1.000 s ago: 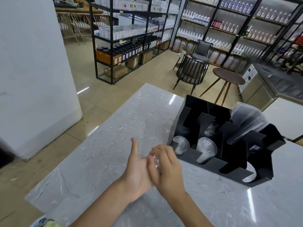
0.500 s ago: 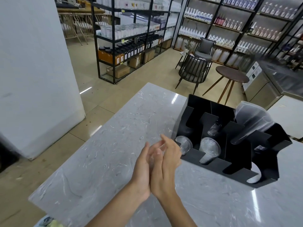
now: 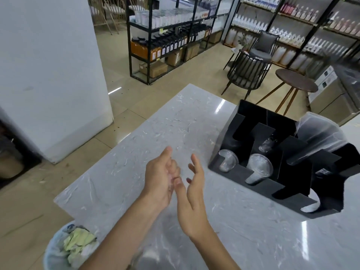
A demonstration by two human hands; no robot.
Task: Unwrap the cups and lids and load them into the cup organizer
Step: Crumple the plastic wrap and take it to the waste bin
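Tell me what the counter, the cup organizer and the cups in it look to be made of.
Counter: polished stone or a stone-look slab, grey with white veins and glare streaks. Cup organizer: black, smooth, flat panels, probably acrylic or plastic sheet. Cups: clear thin plastic; the black organizer shows through them.

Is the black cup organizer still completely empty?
No, the black cup organizer already holds clear cups in its front slots.

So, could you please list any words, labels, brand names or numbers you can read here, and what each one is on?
None can be read.
Shelf bottles: labels too small and blurred.
Dark jars: white labels, blurred.
Cardboard boxes: markings unreadable.
White cabinet: dark panels, blurred.
Cup organizer and cups: no print visible.
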